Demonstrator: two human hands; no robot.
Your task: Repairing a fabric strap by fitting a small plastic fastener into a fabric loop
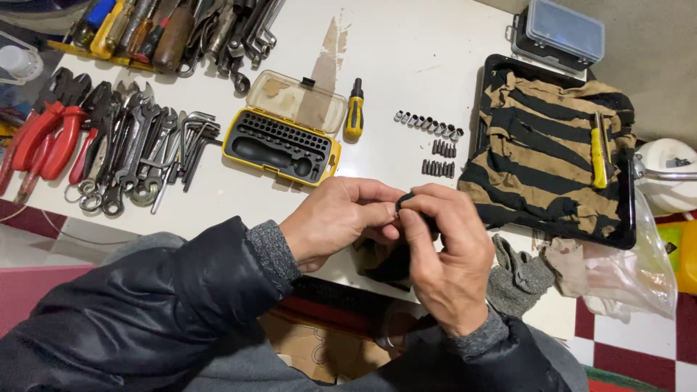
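My left hand [337, 218] and my right hand [450, 254] meet over the near edge of a white table [406, 51]. Between their fingertips they pinch a small black part [404, 197], mostly hidden by the fingers. A dark rag [388, 265] hangs under my hands. Just beyond them lies an open yellow bit case [283, 145] with a clear lid, a stubby yellow and black screwdriver [353, 109], a row of small sockets [428, 123] and two short rows of dark bits [439, 160].
Red-handled pliers [43, 131], wrenches [131, 145] and hex keys [192, 141] lie at the left. More tools fill a tray [174, 29] at the back. At the right a striped cloth [544, 145] covers a black tray, with a yellow tool [597, 152] on it. A grey glove [515, 276] lies nearby.
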